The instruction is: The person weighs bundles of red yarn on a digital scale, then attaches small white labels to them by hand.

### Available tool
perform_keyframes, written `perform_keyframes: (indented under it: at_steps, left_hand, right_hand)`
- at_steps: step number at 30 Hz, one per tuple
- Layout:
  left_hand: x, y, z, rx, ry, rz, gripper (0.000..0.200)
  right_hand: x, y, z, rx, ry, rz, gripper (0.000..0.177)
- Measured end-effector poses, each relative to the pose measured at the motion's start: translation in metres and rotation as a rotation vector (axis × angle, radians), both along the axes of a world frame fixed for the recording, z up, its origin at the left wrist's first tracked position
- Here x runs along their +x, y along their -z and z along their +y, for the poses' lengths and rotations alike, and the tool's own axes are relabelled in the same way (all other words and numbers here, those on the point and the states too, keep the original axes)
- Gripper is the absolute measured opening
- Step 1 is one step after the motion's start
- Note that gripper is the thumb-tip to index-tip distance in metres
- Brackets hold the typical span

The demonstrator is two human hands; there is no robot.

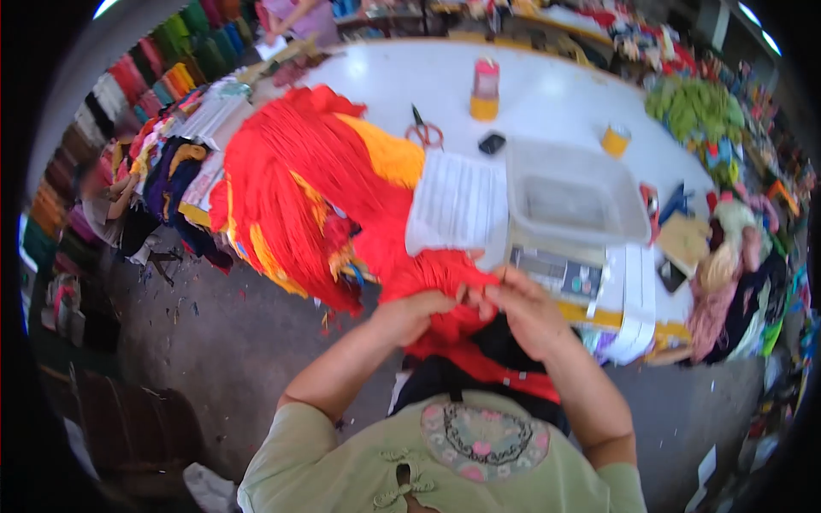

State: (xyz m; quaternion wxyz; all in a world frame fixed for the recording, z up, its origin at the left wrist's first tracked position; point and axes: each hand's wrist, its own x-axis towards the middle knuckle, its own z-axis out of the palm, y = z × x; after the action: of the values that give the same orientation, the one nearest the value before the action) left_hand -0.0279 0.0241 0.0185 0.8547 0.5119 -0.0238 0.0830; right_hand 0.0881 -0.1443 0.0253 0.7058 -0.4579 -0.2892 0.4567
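Observation:
Both my hands meet at the table's near edge, over a bundle of red yarn (pixel 428 275). My left hand (pixel 415 312) has its fingers closed on the red strands. Close beside it, my right hand (pixel 523 309) pinches the same red yarn at its right end. More red yarn drapes below the hands across my lap. To the left, a large heap of red yarn (pixel 291 162) hangs over the table edge, with orange-yellow yarn (pixel 385 152) showing among it. The fingertips are partly hidden and slightly blurred.
On the white table (pixel 376 77) lie scissors (pixel 423 132), a pink-and-yellow bottle (pixel 485 88), a black object (pixel 492 143), a printed sheet (pixel 462 201), a clear plastic bin (pixel 581 227) and a yellow cup (pixel 615 139). Green yarn (pixel 697 111) piles at right. Another person (pixel 107 205) sits far left.

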Motion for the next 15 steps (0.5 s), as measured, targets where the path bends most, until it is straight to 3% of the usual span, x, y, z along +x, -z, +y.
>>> perform_keyframes:
  at_steps: [3, 4, 6, 8, 10, 11, 12, 13, 15]
  left_hand:
    - [0.001, 0.013, 0.000, -0.277, 0.081, 0.129, 0.072]
    - [-0.001, 0.016, -0.001, -0.255, 0.101, 0.231, 0.061]
    - [-0.013, -0.004, 0.006, -0.079, 0.346, 0.172, 0.026]
    - [-0.046, -0.012, 0.033, -0.003, 0.512, 0.143, 0.021]
    - [-0.075, 0.020, 0.086, -0.446, 0.382, 0.112, 0.014]
    - [-0.087, -0.015, 0.090, -0.566, 0.062, -0.135, 0.013]
    - [-0.102, -0.036, 0.108, -0.692, -0.213, -0.174, 0.009]
    - [-0.114, -0.044, 0.133, -0.646, -0.472, -0.189, 0.006]
    - [-0.141, -0.043, 0.188, -0.731, -0.754, -0.218, 0.007]
  right_hand:
    - [0.001, -0.004, -0.002, -0.103, -0.100, -0.094, 0.019]
    - [0.002, -0.002, -0.004, -0.100, -0.114, -0.121, 0.022]
    - [0.002, -0.007, -0.018, -0.050, 0.005, -0.045, 0.019]
    - [0.006, -0.011, -0.055, 0.037, 0.024, 0.155, 0.025]
    - [0.019, 0.008, -0.103, -0.013, 0.039, 0.241, 0.031]
    - [0.025, 0.027, -0.131, -0.072, 0.055, 0.240, 0.032]
    - [0.030, 0.048, -0.162, -0.182, 0.097, 0.247, 0.031]
    - [0.037, 0.068, -0.191, -0.291, 0.138, 0.252, 0.030]
    - [0.041, 0.087, -0.240, -0.529, 0.273, 0.254, 0.031]
